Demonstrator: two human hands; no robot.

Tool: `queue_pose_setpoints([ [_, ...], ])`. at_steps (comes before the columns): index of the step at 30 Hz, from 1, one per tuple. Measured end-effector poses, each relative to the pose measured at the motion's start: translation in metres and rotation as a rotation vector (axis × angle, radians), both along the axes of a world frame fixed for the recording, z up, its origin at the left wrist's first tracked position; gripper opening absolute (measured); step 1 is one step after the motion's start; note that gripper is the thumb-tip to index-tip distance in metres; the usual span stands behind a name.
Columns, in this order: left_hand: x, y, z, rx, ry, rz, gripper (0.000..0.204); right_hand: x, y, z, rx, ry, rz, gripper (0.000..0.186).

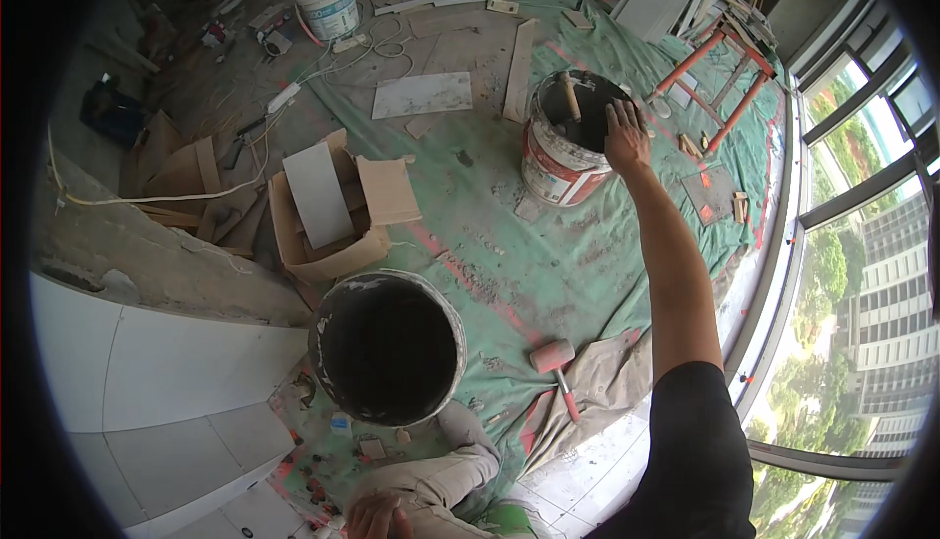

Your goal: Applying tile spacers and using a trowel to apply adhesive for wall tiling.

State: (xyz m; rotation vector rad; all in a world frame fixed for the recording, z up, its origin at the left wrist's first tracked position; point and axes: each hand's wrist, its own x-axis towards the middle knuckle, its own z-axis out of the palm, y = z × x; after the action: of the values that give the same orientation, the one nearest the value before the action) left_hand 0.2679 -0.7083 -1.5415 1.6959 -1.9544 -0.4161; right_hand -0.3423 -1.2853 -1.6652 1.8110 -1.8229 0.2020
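Note:
My right hand [627,138] reaches forward to the far rim-side of a white-and-red bucket [568,172], its fingers stretched out at the right of the opening. A wooden-handled tool [571,98] stands in that bucket, left of the hand. My left hand [377,517] is low at the bottom edge by my trousered leg [411,490], fingers curled, what they hold unclear. Between my hands, a round bucket with a dark inside [387,343] stands near my foot. A pink-headed rubber mallet [553,357] lies on the green sheet right of it.
A cardboard box [390,191] with a board stands at left, beside white-tiled ledges [186,368]. A white bucket [328,10], loose boards [421,93] and cables lie toward the back. A red stool [729,118] carrying material stands near the long windows [842,314] at right.

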Motion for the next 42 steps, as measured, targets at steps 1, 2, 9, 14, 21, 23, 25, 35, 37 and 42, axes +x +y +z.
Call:
queue_pose_setpoints([
  [1,-0.004,-0.003,-0.001,0.011,0.024,-0.021,0.023,-0.036,-0.003,0.010,-0.053,0.173,0.021,0.067],
  [2,-0.009,-0.011,0.007,0.046,-0.005,-0.024,0.021,-0.036,-0.008,0.013,-0.042,0.173,0.031,0.067],
  [9,-0.023,-0.035,0.009,0.076,-0.019,-0.068,0.018,0.012,-0.012,-0.013,0.121,-0.755,-0.305,0.023],
  [14,-0.025,-0.050,-0.005,0.061,-0.002,-0.105,0.019,0.005,-0.078,-0.056,-0.020,-0.640,0.004,0.046],
  [21,-0.020,-0.084,-0.014,0.075,0.007,-0.090,0.020,0.005,-0.144,-0.086,0.259,-0.778,-0.117,0.083],
  [23,-0.018,-0.095,-0.013,0.115,-0.004,-0.079,0.020,0.012,-0.158,-0.095,0.292,-0.794,-0.128,0.088],
  [25,-0.017,-0.102,-0.013,0.154,-0.024,-0.064,0.020,0.025,-0.170,-0.108,0.353,-0.869,-0.161,0.096],
  [35,0.004,-0.092,-0.041,0.060,0.070,0.029,0.021,-0.045,-0.230,-0.136,0.393,-0.650,0.078,0.060],
  [37,-0.002,-0.090,-0.043,0.188,0.054,0.061,0.021,-0.024,-0.211,-0.157,0.503,-0.539,-0.118,0.039],
  [42,-0.007,-0.095,-0.035,0.025,0.076,0.060,0.020,0.011,-0.147,-0.100,0.200,-0.431,-0.170,0.036],
])
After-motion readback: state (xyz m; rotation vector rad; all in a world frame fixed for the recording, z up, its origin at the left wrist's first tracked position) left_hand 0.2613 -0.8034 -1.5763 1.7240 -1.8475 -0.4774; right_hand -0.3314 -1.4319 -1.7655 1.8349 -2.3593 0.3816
